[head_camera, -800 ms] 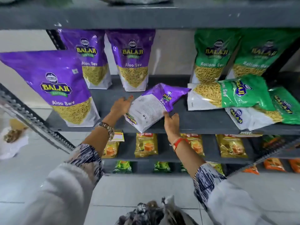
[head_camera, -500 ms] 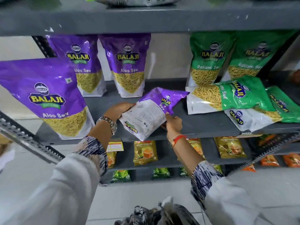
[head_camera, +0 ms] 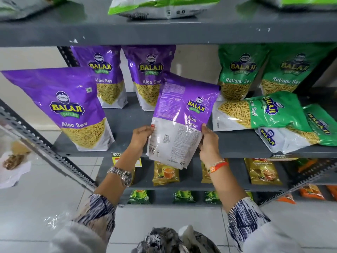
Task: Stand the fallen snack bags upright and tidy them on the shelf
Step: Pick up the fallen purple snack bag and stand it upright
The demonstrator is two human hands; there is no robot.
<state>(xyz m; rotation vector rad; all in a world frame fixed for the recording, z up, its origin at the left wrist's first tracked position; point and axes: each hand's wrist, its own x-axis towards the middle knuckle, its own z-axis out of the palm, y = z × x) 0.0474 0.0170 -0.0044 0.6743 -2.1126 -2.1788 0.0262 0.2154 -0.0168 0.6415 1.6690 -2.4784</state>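
A purple Aloo Sev bag (head_camera: 180,123) is held nearly upright above the front of the grey shelf (head_camera: 228,143), its back label facing me. My left hand (head_camera: 141,136) grips its lower left edge and my right hand (head_camera: 208,141) grips its lower right edge. Three more purple Aloo Sev bags stand upright: a large near one (head_camera: 73,108) at the left and two at the back (head_camera: 106,75) (head_camera: 148,75). At the right, two green Ratlami Sev bags (head_camera: 240,72) (head_camera: 290,70) stand at the back, while three green bags lie fallen on their sides (head_camera: 255,112) (head_camera: 284,139) (head_camera: 321,123).
The shelf above (head_camera: 164,31) carries flat-lying bags (head_camera: 160,6). Lower shelves hold small yellow tea packets (head_camera: 165,173) and green packets (head_camera: 139,197). A slotted metal upright (head_camera: 45,148) slants across the left. White floor tiles lie below.
The purple bag lay tilted on the shelf with both hands at its lower end; both hands have since lifted and turned it nearly upright. The view has moved closer.
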